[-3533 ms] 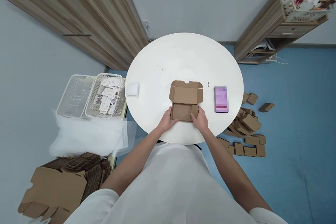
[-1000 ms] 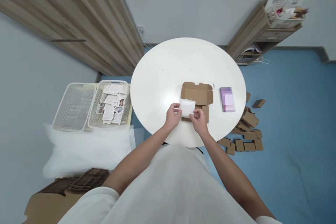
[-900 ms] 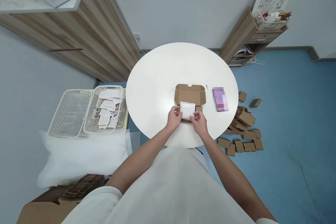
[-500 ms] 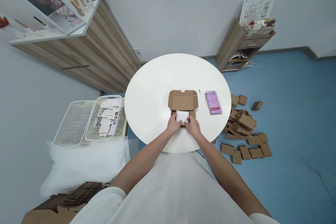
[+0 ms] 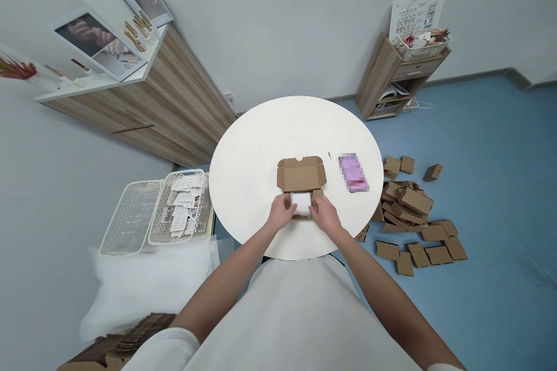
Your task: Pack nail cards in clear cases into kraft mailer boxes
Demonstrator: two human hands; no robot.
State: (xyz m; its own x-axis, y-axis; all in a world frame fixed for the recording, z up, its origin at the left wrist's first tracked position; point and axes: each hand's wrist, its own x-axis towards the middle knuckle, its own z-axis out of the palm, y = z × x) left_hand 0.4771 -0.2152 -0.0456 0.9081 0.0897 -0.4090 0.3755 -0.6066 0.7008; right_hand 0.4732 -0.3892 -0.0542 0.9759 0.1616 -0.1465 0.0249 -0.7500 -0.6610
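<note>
An open brown cardboard box (image 5: 301, 176) lies on the white round table, its lid folded back away from me. Inside it rests a white wrapped packet (image 5: 300, 204). My left hand (image 5: 281, 212) is closed at the box's left side, thumb near the packet's edge. At the right side my right hand (image 5: 325, 213) is closed too, with its fingertips on the box's side flap and close to the packet. The fingers hide parts of the box's walls.
The white table (image 5: 243, 185) also bears a pixelated purple item (image 5: 353, 173) and a small dark object (image 5: 329, 156). Folded brown boxes (image 5: 409, 203) lie on the floor at right. Baskets (image 5: 178, 208) with packets and white wrapping sheets (image 5: 152, 278) are at left.
The white packet sits lower inside the box. My hands have moved apart from the packet's front corners to the box's two sides. The camera view has shifted a little.
</note>
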